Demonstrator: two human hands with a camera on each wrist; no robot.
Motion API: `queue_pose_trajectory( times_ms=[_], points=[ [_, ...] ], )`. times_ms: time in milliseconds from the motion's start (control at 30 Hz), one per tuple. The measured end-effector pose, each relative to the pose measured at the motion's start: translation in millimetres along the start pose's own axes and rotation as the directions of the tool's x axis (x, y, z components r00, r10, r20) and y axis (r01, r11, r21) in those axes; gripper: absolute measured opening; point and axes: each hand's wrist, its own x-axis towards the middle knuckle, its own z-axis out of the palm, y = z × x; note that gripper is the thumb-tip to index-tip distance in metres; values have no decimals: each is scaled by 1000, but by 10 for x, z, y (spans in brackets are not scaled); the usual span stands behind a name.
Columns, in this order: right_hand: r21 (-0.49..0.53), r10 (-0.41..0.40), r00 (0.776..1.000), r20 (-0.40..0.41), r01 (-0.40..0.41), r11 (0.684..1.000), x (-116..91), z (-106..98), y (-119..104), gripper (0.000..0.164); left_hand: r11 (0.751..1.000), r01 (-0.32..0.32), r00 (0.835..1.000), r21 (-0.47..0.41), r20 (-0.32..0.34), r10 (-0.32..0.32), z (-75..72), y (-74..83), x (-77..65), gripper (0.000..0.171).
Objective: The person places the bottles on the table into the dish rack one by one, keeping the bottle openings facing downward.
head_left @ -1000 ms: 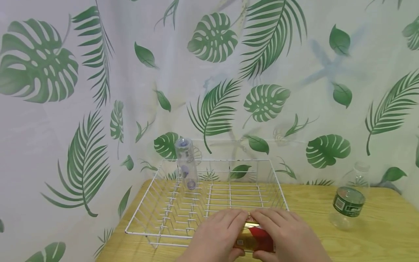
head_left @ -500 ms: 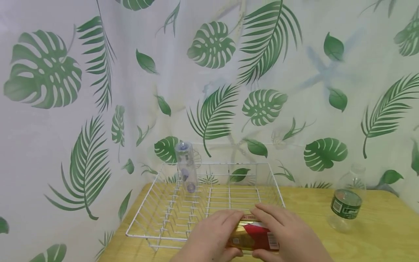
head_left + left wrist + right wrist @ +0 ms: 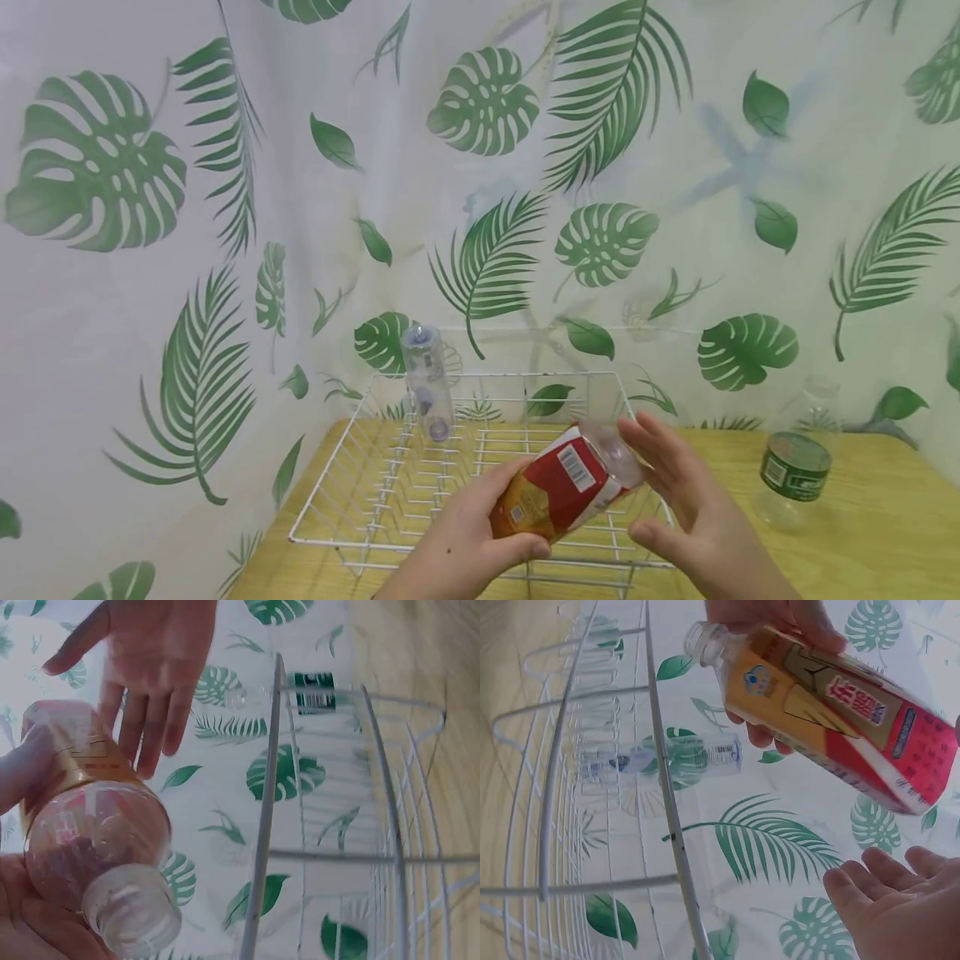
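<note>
A plastic bottle with a red-and-gold label [image 3: 551,483] is held tilted above the near side of the white wire rack [image 3: 525,433]. My left hand [image 3: 472,525] grips it around the neck end, thumb on one side and fingers on the other. Its clear neck [image 3: 135,907], with no cap on it, faces the left wrist camera. The clear end [image 3: 611,457] slants up toward my right hand [image 3: 697,508], whose fingers are spread and apart from the bottle. In the right wrist view the label [image 3: 847,712] shows its printed front.
A slim clear bottle [image 3: 429,383] stands on end in the rack's back left. To the right, a clear bottle with a green label [image 3: 797,467] stands on the wooden table [image 3: 862,542]. A leaf-patterned sheet [image 3: 510,250] hangs behind.
Both hands held the bottle level before. Now the right hand has let go and moved right, while the left hand has tilted the bottle so its clear end points up right.
</note>
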Motion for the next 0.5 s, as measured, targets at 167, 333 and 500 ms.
queue_pose_trajectory(
  times_ms=[167, 333, 500],
  points=[
    [297, 82, 996, 46, -92, 950, -27, -15, 119, 79, 945, 19, 995, -327, 103, 16, 97, -37, -5, 59],
    [440, 170, 978, 118, -205, 874, -30, 20, 128, 77, 881, 38, 967, -471, 240, 87, 212, -76, -10, 55],
    [550, 121, 975, 188, -207, 809, -29, 94, 31, 72, 869, 80, 925, -489, 362, 118, 315, -95, -7, 50]
  ],
)
